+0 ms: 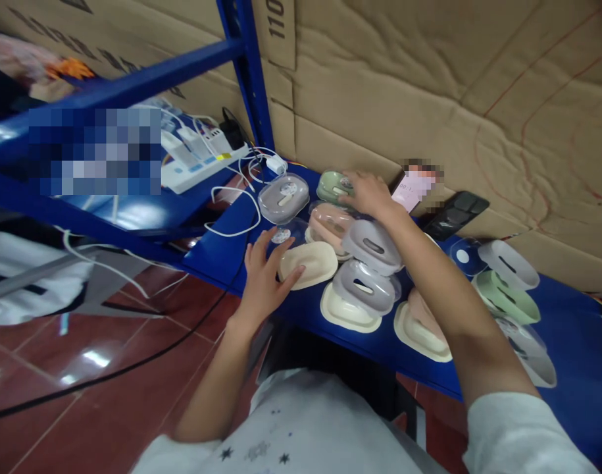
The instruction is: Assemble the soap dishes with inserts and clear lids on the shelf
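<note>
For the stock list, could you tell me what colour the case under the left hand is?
Cream, seen in the head view: the case lies under the left hand.

Left hand rests on a cream dish; right hand touches a green dish.

The person wears a white top with small dark stars printed across the front. The left hand and right hand are bare, without rings or gloves.
</note>
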Demonstrator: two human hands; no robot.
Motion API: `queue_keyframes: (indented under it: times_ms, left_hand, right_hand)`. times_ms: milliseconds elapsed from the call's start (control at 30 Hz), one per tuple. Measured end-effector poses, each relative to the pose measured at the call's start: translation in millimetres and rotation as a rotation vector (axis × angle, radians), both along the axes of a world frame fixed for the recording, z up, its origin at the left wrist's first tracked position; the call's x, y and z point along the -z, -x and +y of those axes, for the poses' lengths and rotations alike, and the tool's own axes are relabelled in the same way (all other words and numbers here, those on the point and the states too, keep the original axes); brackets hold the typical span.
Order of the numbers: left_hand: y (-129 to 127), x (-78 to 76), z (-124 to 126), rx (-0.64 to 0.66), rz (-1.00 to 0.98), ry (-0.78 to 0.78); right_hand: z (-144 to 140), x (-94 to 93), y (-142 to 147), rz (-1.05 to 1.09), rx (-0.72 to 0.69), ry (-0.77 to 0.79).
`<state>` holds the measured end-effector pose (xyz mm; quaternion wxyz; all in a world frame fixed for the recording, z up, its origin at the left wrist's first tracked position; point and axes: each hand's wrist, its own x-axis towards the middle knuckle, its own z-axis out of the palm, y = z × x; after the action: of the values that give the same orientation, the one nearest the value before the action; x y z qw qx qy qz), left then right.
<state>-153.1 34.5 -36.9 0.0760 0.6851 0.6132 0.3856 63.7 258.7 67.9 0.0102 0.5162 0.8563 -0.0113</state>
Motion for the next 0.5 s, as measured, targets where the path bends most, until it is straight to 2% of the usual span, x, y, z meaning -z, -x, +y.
queue_keyframes:
  times_ms: [100, 233, 367, 500]
  left_hand:
    - [16.2, -8.7, 19.1, -0.047, -0.068, -0.080]
    - [36.4, -20.2, 72.8, -0.071, -0.060, -0.079]
    - [42.6, -25.7, 125.0, -0.105, 0.079, 0.048]
    - [40.6, -29.6, 145.5, -0.160, 0.099, 0.164]
  right_hand:
    - [6.4, 3.5, -1.9, -0.027, 0.007, 0.027]
    - [-0.1, -8.1, -9.0, -0.044, 0.047, -0.018]
    - [-10.3, -14.6, -0.3, -0.034, 0.028, -0.098]
    - [-16.4, -0.4, 20.0, -0.096, -0.095, 0.046]
